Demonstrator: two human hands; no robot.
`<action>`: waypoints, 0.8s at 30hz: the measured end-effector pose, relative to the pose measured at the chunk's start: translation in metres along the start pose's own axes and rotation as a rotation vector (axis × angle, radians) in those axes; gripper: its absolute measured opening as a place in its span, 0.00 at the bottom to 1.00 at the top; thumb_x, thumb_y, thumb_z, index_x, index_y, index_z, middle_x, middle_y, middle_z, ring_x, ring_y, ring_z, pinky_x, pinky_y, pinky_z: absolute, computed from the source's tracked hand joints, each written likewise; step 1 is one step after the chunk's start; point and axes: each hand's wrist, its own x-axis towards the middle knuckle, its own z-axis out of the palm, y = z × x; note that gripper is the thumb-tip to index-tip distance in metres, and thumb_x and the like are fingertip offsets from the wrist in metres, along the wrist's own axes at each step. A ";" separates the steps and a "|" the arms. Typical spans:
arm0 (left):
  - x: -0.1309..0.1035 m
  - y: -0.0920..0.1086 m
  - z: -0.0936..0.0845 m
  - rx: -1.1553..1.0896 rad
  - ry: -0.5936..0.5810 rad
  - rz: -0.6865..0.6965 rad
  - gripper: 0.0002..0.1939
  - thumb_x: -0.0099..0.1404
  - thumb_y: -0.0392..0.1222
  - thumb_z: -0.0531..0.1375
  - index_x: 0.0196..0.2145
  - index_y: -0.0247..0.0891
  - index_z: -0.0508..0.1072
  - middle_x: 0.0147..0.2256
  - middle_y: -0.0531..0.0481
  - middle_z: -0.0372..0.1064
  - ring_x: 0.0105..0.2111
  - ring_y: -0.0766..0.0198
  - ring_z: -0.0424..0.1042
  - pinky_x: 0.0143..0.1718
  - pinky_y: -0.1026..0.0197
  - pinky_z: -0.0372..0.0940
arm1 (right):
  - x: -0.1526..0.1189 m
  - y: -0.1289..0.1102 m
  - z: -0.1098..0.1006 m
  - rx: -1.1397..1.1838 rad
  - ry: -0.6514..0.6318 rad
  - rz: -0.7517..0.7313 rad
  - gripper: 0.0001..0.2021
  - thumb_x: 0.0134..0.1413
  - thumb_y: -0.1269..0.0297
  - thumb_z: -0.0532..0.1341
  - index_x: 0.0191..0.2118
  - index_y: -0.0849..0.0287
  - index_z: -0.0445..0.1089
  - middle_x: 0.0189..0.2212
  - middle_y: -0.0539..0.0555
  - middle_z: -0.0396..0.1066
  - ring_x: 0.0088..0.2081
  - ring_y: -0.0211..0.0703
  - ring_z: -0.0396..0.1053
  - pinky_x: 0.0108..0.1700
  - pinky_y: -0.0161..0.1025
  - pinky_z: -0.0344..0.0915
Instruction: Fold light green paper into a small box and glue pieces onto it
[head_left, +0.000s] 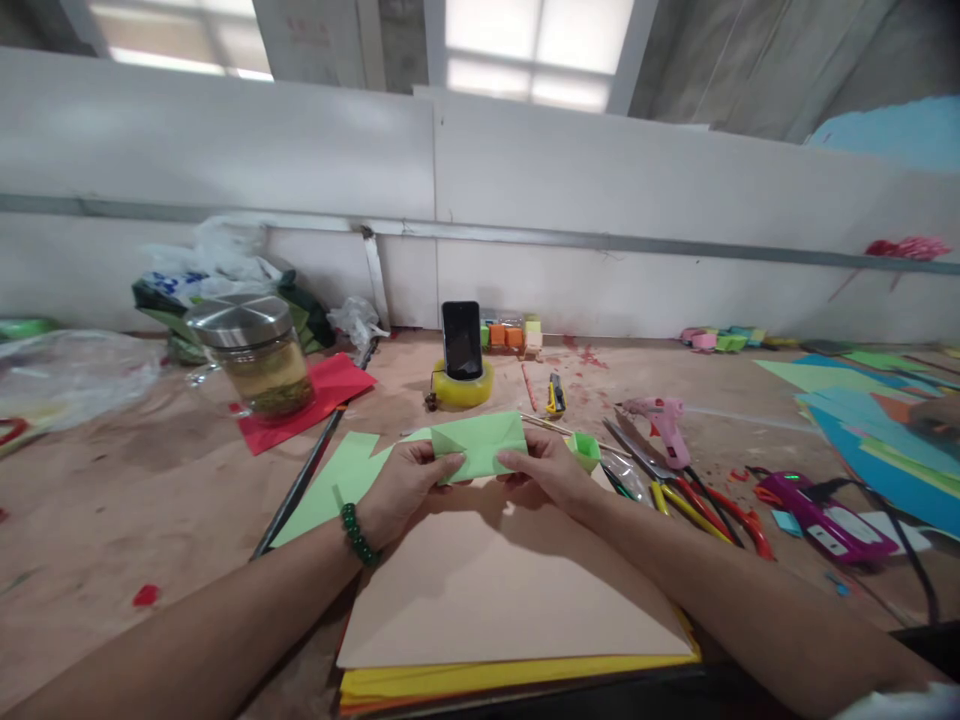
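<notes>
A light green piece of paper [478, 445] is stretched between my two hands, with crease lines on its face. My left hand [416, 480] pinches its left end, thumb in front; a green bead bracelet circles that wrist. On the right end, my right hand [546, 465] grips the paper the same way, the fingers behind it hidden. Below both hands lies a stack of paper with a pale pink sheet [517, 590] on top and yellow sheets under it. A larger green sheet [322, 500] lies left of my left hand. Just right of my right hand stands a small green folded box [584, 452].
A glass jar [262, 365] stands on red paper [330, 390] at left. A phone [462, 340] rests on a tape roll [463, 388] ahead. Scissors [637, 450], pliers, a pink glue gun [666, 425] and a purple device [829, 515] lie right, beside coloured papers [885, 430].
</notes>
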 end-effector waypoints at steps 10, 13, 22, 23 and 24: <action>-0.001 0.005 0.001 0.046 -0.006 -0.017 0.18 0.39 0.49 0.71 0.25 0.34 0.76 0.23 0.52 0.73 0.22 0.66 0.70 0.23 0.66 0.64 | -0.001 -0.004 0.002 0.015 -0.019 -0.008 0.18 0.38 0.51 0.69 0.29 0.60 0.69 0.23 0.47 0.67 0.23 0.35 0.67 0.26 0.33 0.68; -0.001 0.005 -0.001 0.061 -0.005 0.004 0.19 0.40 0.50 0.71 0.26 0.34 0.75 0.24 0.51 0.72 0.21 0.67 0.69 0.24 0.65 0.66 | -0.002 -0.004 0.000 0.030 -0.037 -0.004 0.17 0.39 0.53 0.69 0.31 0.61 0.69 0.21 0.47 0.68 0.22 0.34 0.67 0.25 0.32 0.67; -0.001 0.003 -0.002 -0.049 -0.049 -0.005 0.18 0.40 0.47 0.72 0.29 0.34 0.78 0.27 0.51 0.71 0.23 0.70 0.67 0.24 0.67 0.67 | -0.001 -0.004 0.000 0.137 -0.059 0.040 0.13 0.39 0.59 0.68 0.31 0.60 0.70 0.19 0.46 0.70 0.19 0.33 0.65 0.21 0.30 0.65; -0.001 0.003 -0.002 -0.076 -0.050 -0.020 0.18 0.41 0.46 0.72 0.29 0.34 0.78 0.26 0.52 0.71 0.22 0.70 0.67 0.24 0.68 0.67 | -0.001 -0.004 0.000 0.159 -0.052 0.052 0.12 0.38 0.60 0.68 0.31 0.60 0.71 0.19 0.46 0.69 0.19 0.33 0.65 0.20 0.29 0.64; -0.001 0.003 -0.002 -0.096 -0.052 -0.036 0.17 0.41 0.45 0.72 0.29 0.34 0.78 0.26 0.52 0.71 0.21 0.71 0.67 0.24 0.68 0.67 | -0.001 -0.003 0.000 0.180 -0.040 0.064 0.12 0.38 0.61 0.68 0.31 0.60 0.71 0.18 0.46 0.69 0.18 0.33 0.65 0.20 0.29 0.64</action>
